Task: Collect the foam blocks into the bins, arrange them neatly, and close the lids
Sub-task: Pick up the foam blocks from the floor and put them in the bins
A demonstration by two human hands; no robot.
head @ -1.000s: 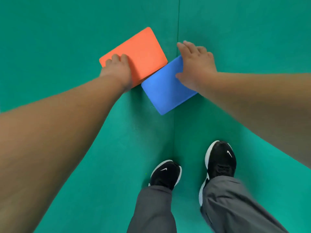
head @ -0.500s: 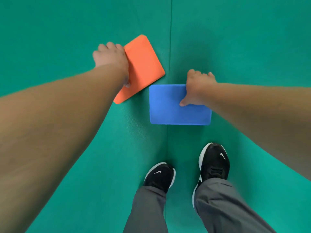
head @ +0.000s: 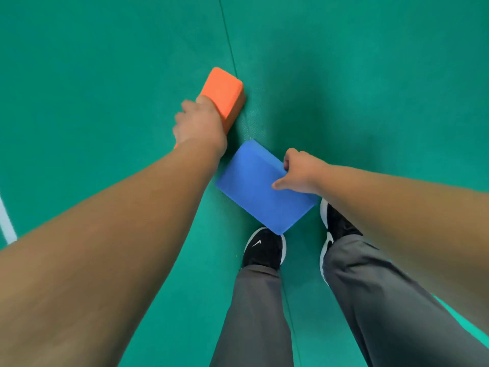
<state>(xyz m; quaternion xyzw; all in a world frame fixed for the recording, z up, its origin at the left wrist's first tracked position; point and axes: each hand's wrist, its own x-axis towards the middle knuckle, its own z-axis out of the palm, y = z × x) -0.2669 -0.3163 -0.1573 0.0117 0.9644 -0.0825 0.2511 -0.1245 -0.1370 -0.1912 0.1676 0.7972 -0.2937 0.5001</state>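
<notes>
Orange block (head: 221, 89) and blue block (head: 251, 190) have tilted up, gripped.

orange block (head: 223, 92) partly behind left hand (head: 198, 125), forearms (head: 105, 234) cropped

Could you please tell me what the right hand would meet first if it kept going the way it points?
The right hand, gripping the blue block, points left across the picture. Carried straight on, it would probably meet the left forearm near the wrist first, though depth is unclear.
</notes>
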